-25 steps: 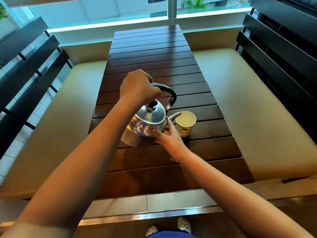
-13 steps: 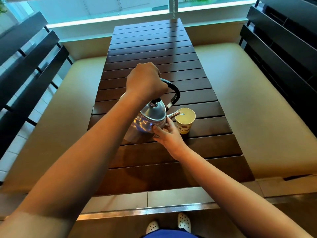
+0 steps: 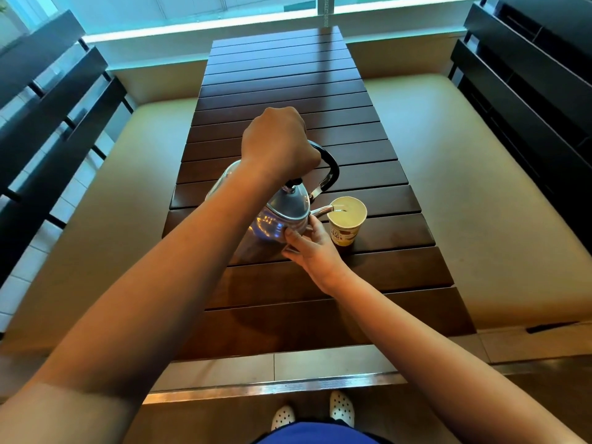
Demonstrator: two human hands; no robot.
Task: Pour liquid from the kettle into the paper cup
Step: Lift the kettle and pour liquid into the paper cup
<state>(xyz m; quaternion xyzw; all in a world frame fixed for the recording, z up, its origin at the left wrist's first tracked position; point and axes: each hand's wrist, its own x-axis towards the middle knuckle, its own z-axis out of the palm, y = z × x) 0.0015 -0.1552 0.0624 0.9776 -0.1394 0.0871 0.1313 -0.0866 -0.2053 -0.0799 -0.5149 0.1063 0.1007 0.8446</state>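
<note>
The kettle (image 3: 282, 219) is held tilted above the slatted tabletop (image 3: 288, 100), nearer the tabletop's near edge than its far edge. Its black handle (image 3: 328, 169) is gripped by the left hand (image 3: 278, 142), which is closed in a fist around it. The kettle's body is steadied from the near side by the right hand (image 3: 312, 248), whose fingers (image 3: 294, 233) are pressed against the metal without being closed around it. The spout (image 3: 322, 210) is angled over the rim of the paper cup (image 3: 346, 221), which is set upright on the tabletop just beside the kettle, toward the right edge. A thin stream is seen at the spout's tip, inside the cup.
</note>
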